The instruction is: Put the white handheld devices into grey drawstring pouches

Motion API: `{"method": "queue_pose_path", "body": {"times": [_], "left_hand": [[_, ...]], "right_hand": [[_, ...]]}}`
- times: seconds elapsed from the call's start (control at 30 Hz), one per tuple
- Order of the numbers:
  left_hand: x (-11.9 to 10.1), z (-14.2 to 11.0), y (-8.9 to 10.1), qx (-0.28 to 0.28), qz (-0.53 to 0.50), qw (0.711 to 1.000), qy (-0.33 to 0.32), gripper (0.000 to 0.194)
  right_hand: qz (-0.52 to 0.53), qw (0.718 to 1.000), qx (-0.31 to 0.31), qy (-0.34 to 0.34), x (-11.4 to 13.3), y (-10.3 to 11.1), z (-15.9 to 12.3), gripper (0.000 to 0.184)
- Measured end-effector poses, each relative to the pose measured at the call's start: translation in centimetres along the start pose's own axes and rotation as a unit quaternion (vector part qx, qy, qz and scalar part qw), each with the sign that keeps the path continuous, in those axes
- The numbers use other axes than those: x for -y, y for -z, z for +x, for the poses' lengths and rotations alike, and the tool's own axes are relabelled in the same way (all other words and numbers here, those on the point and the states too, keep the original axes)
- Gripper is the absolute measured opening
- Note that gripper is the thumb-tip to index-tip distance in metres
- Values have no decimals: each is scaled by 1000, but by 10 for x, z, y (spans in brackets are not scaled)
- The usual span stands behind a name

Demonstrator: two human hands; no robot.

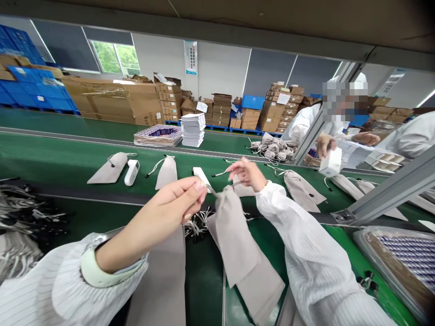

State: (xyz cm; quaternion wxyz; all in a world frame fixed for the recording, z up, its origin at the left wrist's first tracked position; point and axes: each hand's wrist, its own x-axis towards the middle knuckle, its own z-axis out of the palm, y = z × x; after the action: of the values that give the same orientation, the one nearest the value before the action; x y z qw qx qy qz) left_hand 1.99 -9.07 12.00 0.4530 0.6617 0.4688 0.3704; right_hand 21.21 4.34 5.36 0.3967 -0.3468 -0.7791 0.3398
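Observation:
A grey drawstring pouch [234,231] hangs between my hands, its neck gathered. My left hand [183,199] is closed, pinching one end of the pouch's cord between thumb and fingers. The cord's other side runs to my right hand [247,174], whose fingers are curled around it, slightly blurred. Below the hanging pouch, more flat grey pouches [261,290] lie on the green work surface. Just behind my left hand, a white device [203,175] rests on the belt, partly covered. Another white handheld device [132,173] lies farther left, beside a grey pouch [110,168].
Bundled cords [27,217] are heaped at left. Across the belt stand a paper stack [193,129], a wrapped tray of batteries [158,135] and a pile of pouches [272,147]. A co-worker's hand holds a white box [331,162] beyond the metal post [370,199]. Batteries [404,258] sit at right.

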Motion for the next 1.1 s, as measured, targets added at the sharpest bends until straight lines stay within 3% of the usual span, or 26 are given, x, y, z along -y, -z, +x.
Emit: {"method": "queue_pose_path", "body": {"times": [0.07, 0.1, 0.17, 0.23, 0.3, 0.33, 0.37, 0.4, 0.47, 0.5, 0.57, 0.63, 0.73, 0.87, 0.9, 1.0, 1.1], "left_hand": [[6, 4, -3, -43, -28, 998, -35, 31], [8, 6, -3, -55, -33, 997, -50, 31], [10, 8, -3, -76, -15, 994, -82, 31], [14, 11, -4, -97, 40, 988, -112, 29], [24, 16, -8, -70, 112, 984, -118, 26], [33, 19, -11, -41, 152, 981, -113, 25], [43, 23, -16, -5, 193, 976, -105, 24], [55, 27, -21, 21, 236, 966, -104, 23], [80, 34, -32, 21, 325, 939, -107, 30], [91, 36, -37, 25, 367, 924, -108, 35], [106, 38, -45, 41, 425, 898, -112, 36], [112, 37, -48, 53, 463, 877, -119, 29], [110, 35, -48, 40, 509, 848, -139, 28], [106, 34, -46, 13, 526, 833, -172, 31], [106, 34, -46, 13, 522, 835, -175, 30], [107, 34, -46, 6, 500, 850, -164, 27], [108, 38, -43, -11, 472, 871, -138, 20]], "right_hand": [[108, 972, 207, 10, 21, -27, -9, 42], [145, 951, 270, 31, 31, -40, -13, 45], [181, 934, 301, 60, 44, -56, -16, 40], [142, 965, 210, 66, 47, -50, -12, 26], [6, 999, 9, 38, 38, -24, -3, 21], [-93, 988, -119, 5, 29, -5, 2, 24], [-197, 953, -220, -60, 18, 14, 6, 30], [-291, 907, -272, -140, 6, 33, 9, 41], [-422, 809, -304, -272, -21, 64, 9, 54], [-449, 783, -294, -316, -36, 76, 7, 56], [-473, 751, -271, -372, -61, 88, 1, 57], [-491, 741, -250, -384, -78, 86, -5, 58], [-526, 761, -209, -316, -82, 58, -3, 59], [-454, 884, -32, -104, -65, -5, 7, 50], [-423, 903, 13, -73, -63, -21, 9, 50], [-350, 931, 47, -90, -64, -48, 11, 47], [-297, 942, 9, -153, -76, -43, 11, 44]]}}
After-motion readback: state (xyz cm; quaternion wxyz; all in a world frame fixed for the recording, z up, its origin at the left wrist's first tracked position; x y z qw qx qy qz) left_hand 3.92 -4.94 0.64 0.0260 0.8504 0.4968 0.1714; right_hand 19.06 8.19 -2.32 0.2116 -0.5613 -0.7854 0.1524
